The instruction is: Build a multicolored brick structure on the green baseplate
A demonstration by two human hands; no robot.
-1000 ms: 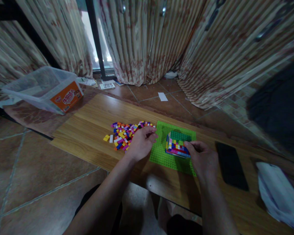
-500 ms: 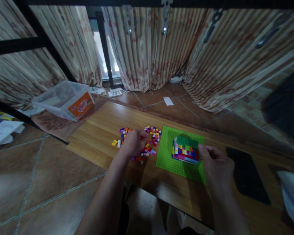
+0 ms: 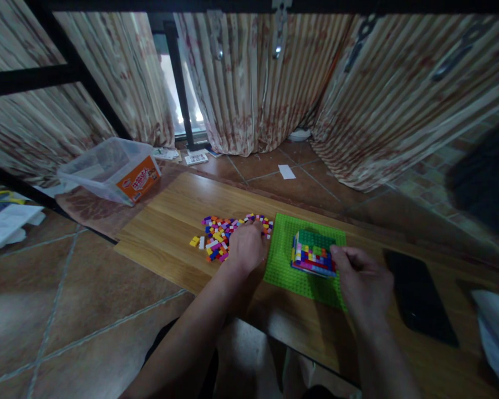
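My left hand (image 3: 246, 245) reaches over the pile of small loose bricks (image 3: 220, 233), its back toward me. Its fingertips point down into the far right part of the pile and are mostly hidden, so their grip cannot be told. On the green baseplate (image 3: 280, 266) sits a small brick model (image 3: 314, 252) with a dark green sloping top and multicoloured rows at the front. My right hand (image 3: 365, 280) is at the model's right edge, thumb and forefinger closed together against it. Whatever lies between those fingertips is too small to make out.
A dark flat slab (image 3: 419, 296) lies on the wooden table (image 3: 183, 205) to the right, near a pale bag (image 3: 497, 327). One yellow and one white brick (image 3: 202, 242) sit left of the pile. A clear plastic bin (image 3: 108, 169) stands beyond the table's left end.
My left hand has moved right and away from me across the pile, uncovering bricks on its left. My right hand has shifted slightly left along the model's edge.
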